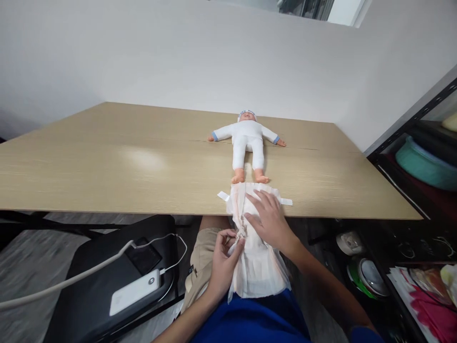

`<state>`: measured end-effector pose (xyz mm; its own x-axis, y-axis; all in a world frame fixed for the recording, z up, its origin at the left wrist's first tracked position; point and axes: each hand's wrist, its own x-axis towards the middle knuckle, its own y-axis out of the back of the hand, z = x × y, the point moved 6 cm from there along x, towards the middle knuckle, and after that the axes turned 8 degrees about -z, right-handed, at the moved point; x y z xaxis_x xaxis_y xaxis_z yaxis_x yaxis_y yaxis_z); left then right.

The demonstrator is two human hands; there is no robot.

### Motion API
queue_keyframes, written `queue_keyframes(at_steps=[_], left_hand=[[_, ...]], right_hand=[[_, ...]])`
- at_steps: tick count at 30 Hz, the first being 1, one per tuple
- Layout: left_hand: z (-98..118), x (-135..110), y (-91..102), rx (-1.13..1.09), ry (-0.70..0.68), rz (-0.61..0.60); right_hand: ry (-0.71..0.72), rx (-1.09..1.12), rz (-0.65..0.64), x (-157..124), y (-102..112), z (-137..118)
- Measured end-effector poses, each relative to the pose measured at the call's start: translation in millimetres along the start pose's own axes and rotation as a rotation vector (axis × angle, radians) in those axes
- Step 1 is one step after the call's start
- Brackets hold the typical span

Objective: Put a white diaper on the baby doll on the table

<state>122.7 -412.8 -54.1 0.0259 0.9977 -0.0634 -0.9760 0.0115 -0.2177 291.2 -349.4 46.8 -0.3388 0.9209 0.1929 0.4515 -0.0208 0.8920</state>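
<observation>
An unfolded white diaper (259,267) hangs over the table's front edge onto my lap, its two side tabs spread out on the tabletop. My left hand (227,255) pinches the gathered left edge of the diaper between thumb and fingers. With fingers spread, my right hand (269,221) lies flat on the diaper's upper part. Just beyond the diaper, a baby doll (248,138) in a white suit with blue cuffs lies on its back, arms out, its bare feet close to the diaper's far end.
The wooden table (171,162) reaches back to a white wall. To the left, a black seat (89,262) bears a white power bank (135,291), a cable and a dark phone-like device (144,257). Shelves at right hold a teal container (426,162) and packets.
</observation>
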Motion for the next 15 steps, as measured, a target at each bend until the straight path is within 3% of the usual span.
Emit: queue_keyframes(at_steps=[2,5,9,12,15], left_hand=[[-2,-4,-3.3,0.003,0.001,-0.012],[8,-6,-4.1,0.114,-0.043,-0.048],[52,6,11.1,0.441,-0.331,-0.048],[90,41,25.9,0.686,-0.541,-0.100],[116,104,27.2,0.886,-0.621,-0.300]], right_hand=[[-0.054,-0.090,-0.099,9,-25,0],[-0.077,-0.156,-0.140,20,-50,5],[-0.048,-0.184,-0.128,25,-59,8],[-0.042,-0.187,-0.122,26,-58,7],[-0.043,-0.183,-0.112,26,-55,5]])
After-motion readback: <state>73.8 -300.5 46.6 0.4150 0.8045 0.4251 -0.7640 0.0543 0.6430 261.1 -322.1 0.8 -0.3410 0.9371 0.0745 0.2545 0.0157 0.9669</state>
